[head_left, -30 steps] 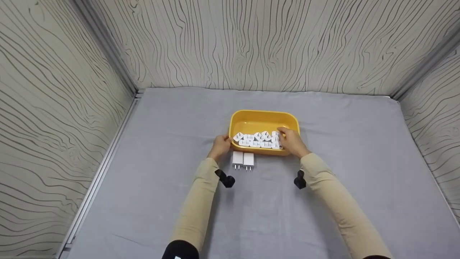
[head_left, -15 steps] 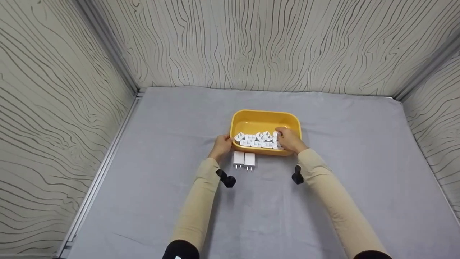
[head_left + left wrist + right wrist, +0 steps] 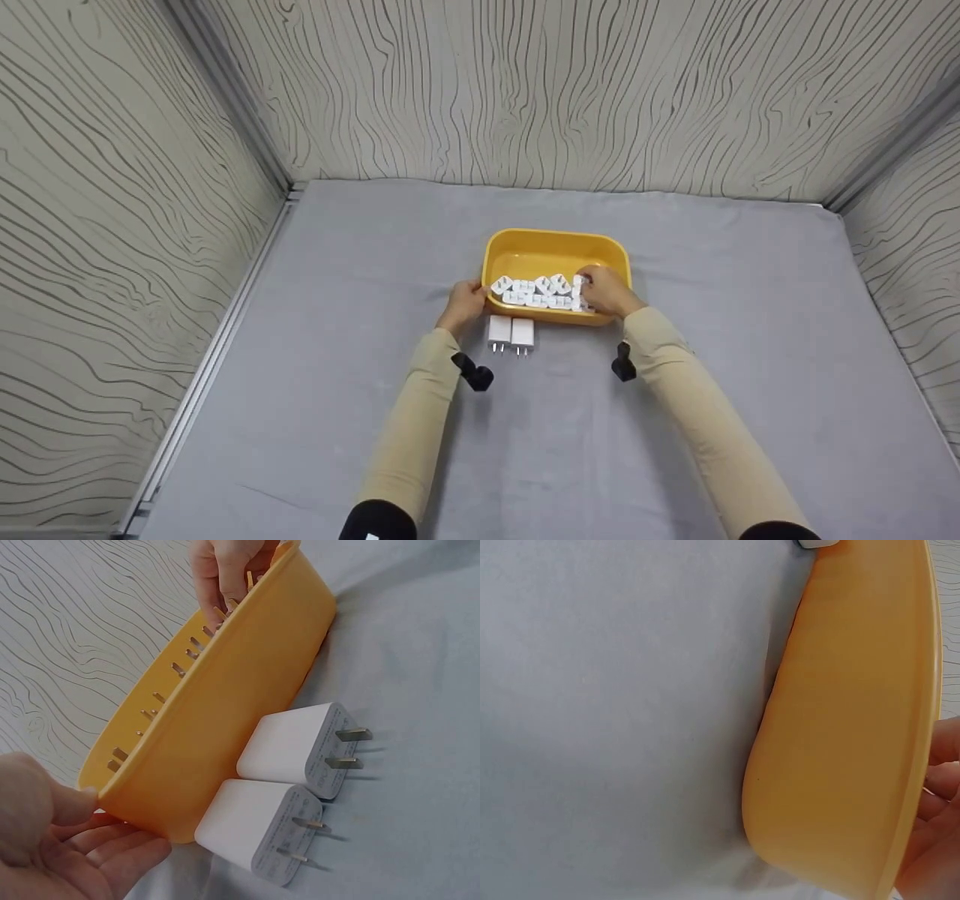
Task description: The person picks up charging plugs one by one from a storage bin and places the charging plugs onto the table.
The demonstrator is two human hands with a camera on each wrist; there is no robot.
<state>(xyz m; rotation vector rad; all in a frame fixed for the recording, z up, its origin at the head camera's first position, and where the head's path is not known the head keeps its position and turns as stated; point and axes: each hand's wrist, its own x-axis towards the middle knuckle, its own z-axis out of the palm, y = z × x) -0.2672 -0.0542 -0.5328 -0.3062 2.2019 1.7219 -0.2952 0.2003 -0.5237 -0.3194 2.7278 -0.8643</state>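
Your left hand (image 3: 463,302) held the near-left corner of the yellow tub (image 3: 556,246), thumb on the rim and fingers curled under its wall. Your right hand (image 3: 606,291) reached inside at the tub's right end, fingers pinching one of the white chargers (image 3: 541,292) lined up there. Two more chargers (image 3: 289,787) lay on the grey cloth (image 3: 337,360) just outside the tub's near wall, prongs pointing toward you.

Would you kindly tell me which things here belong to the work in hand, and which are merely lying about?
In hand:
- yellow plastic tub, its left end held by the left hand
- white plug-in chargers in the tub, reached by the right hand
- two white chargers beside the tub

Lying about:
- grey cloth
- wood-grain walls
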